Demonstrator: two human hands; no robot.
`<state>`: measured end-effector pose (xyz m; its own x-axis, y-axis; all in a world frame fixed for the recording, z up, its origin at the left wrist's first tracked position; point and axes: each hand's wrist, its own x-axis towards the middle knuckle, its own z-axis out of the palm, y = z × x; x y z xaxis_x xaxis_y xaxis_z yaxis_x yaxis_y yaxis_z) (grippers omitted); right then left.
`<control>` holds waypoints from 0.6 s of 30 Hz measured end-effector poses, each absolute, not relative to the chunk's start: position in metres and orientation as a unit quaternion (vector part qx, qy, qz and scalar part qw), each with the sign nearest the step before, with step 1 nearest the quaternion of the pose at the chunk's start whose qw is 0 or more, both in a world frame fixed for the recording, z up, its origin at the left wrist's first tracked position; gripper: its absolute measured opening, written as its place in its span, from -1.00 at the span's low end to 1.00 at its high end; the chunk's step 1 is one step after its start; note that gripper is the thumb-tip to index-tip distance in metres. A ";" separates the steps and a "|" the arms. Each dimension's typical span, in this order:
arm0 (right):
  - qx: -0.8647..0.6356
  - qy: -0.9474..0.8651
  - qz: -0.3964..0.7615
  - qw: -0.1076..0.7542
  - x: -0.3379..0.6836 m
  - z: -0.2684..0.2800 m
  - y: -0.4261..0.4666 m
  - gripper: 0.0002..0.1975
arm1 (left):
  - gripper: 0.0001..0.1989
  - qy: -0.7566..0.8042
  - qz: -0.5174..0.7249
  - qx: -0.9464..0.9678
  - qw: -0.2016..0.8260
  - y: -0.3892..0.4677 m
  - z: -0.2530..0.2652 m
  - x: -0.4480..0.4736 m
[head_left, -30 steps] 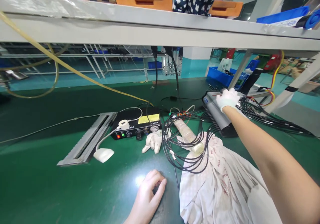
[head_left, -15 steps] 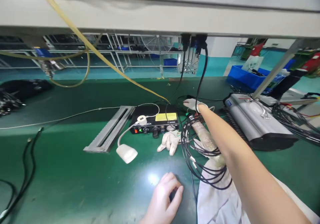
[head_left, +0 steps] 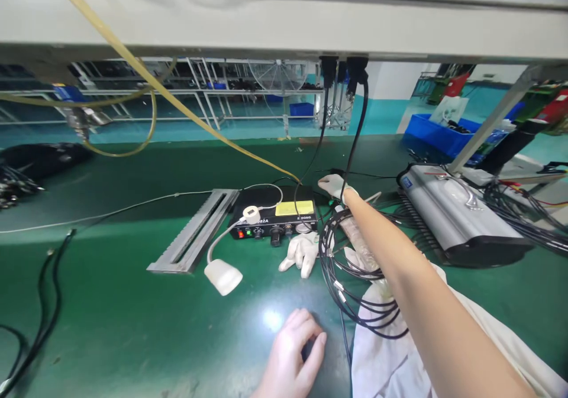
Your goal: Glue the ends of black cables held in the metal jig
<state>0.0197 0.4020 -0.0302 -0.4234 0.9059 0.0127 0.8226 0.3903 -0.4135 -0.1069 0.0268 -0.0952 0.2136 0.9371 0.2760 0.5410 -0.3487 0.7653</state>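
Note:
My left hand (head_left: 293, 350), bare, rests on the green bench top with its fingers curled in and nothing seen in them. My right arm stretches far forward over a coil of black cables (head_left: 331, 268). At its end my right hand (head_left: 332, 186) wears a white glove and is low by the bench, behind the coil and right of a black control box (head_left: 275, 209). Its fingers are too small and partly turned away to show a hold. A white glove (head_left: 302, 253) lies before the box. Under my right forearm are a wrapped tube (head_left: 355, 232) and white cloth (head_left: 381, 356).
A slotted metal rack (head_left: 195, 232) and a white flexible-neck lamp (head_left: 223, 277) stand left of the box. At right is a silver-topped machine (head_left: 461, 214), with a blue bin (head_left: 439, 138) behind. A yellow hose (head_left: 177, 99) and black power cords (head_left: 360, 126) hang from the shelf.
My right hand has shifted slightly left and toward the back of the bench, the forearm following. My left hand stays in place. The view has tilted a little.

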 end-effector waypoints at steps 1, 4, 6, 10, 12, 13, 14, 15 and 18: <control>-0.530 -0.817 0.178 0.142 0.020 -0.027 0.400 -0.65 | -0.75 0.504 0.373 0.732 0.267 0.027 -0.095 -0.107; -0.532 -0.805 0.193 0.178 0.024 -0.017 0.392 -0.65 | -0.74 0.506 0.376 0.727 0.271 0.027 -0.095 -0.107; -0.518 -0.812 0.213 0.165 0.027 -0.012 0.383 -0.66 | -0.75 0.510 0.377 0.724 0.272 0.027 -0.095 -0.107; -0.476 -0.843 0.241 0.062 0.030 -0.004 0.366 -0.70 | -0.75 0.515 0.378 0.719 0.276 0.027 -0.093 -0.106; -0.469 -0.853 0.227 0.022 0.032 0.000 0.362 -0.71 | -0.75 0.516 0.378 0.717 0.278 0.026 -0.093 -0.106; -0.470 -0.856 0.214 0.014 0.032 0.002 0.362 -0.70 | -0.75 0.517 0.378 0.716 0.279 0.026 -0.093 -0.106; -0.473 -0.858 0.200 0.011 0.033 0.003 0.363 -0.68 | -0.75 0.518 0.378 0.715 0.278 0.026 -0.093 -0.105; -0.475 -0.860 0.187 0.011 0.034 0.004 0.364 -0.65 | -0.75 0.518 0.379 0.715 0.277 0.026 -0.093 -0.105; -0.477 -0.864 0.160 0.013 0.032 0.000 0.369 -0.59 | -0.76 0.517 0.383 0.717 0.268 0.026 -0.095 -0.105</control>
